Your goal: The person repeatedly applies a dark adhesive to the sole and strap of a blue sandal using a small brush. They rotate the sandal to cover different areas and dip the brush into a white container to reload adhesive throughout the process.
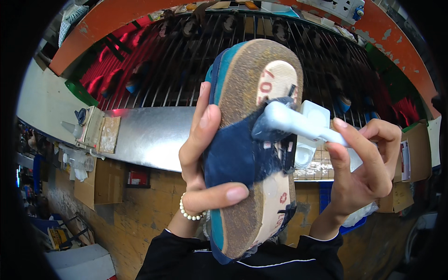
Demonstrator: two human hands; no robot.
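In the middle I hold up a shoe (228, 151), its underside facing me. It has a brown bottom, a cream strip with red marks, teal edging and a dark navy band across the waist. My left hand (200, 149) grips its left side, thumb on the underside and fingers round the edge; a pale bead bracelet is on that wrist. My right hand (361, 163) is closed on the thin end of a white-handled brush (291, 119). The brush's dark, wet-looking head lies against the shoe near the upper edge of the navy band. A shiny film shows on the band's right part.
Beyond the shoe runs a rod conveyor (154, 81) with several shoes on it, lit red at the sides, within an orange frame (77, 44). A steel ledge (149, 133) lies before it. White plastic containers (315, 113) stand behind the brush. Cardboard boxes (109, 184) stand on both sides.
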